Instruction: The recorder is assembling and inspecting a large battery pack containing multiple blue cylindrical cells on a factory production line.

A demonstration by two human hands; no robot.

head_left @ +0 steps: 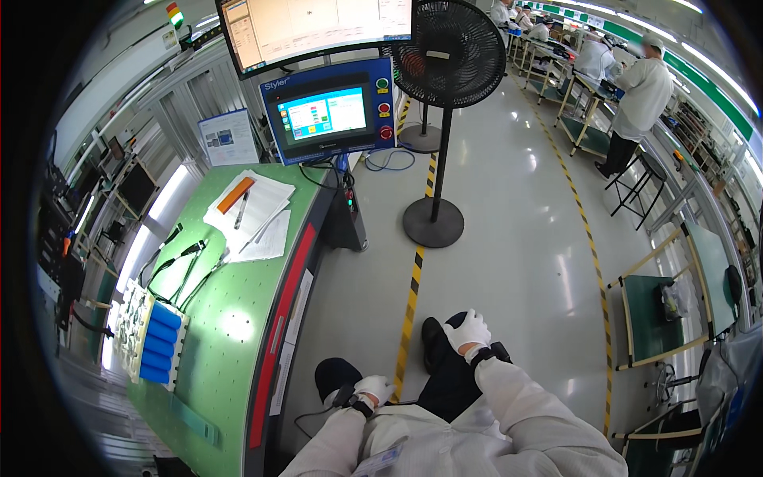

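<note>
My left hand [373, 388], in a white glove, rests at my left thigh with its fingers loosely bent and nothing held. A dark band with a small box and cable is around that wrist. My right hand [469, 331], also white-gloved, lies over my right knee, fingers slightly apart and empty. Another dark band sits on the right wrist. To the left stands a green work table [230, 290]. On it is a battery pack [159, 342] of blue cylindrical cells in a pale holder, with black cables [187, 254] beyond it. Neither hand touches the table.
Papers [266, 199] with an orange bar [236, 195] lie on the table. Behind stand a blue control panel [327, 111], a monitor [318, 24] and a black pedestal fan [435, 222]. Green-topped carts [656, 306] and a stool [648, 171] are at right; co-workers [645, 91] work farther back.
</note>
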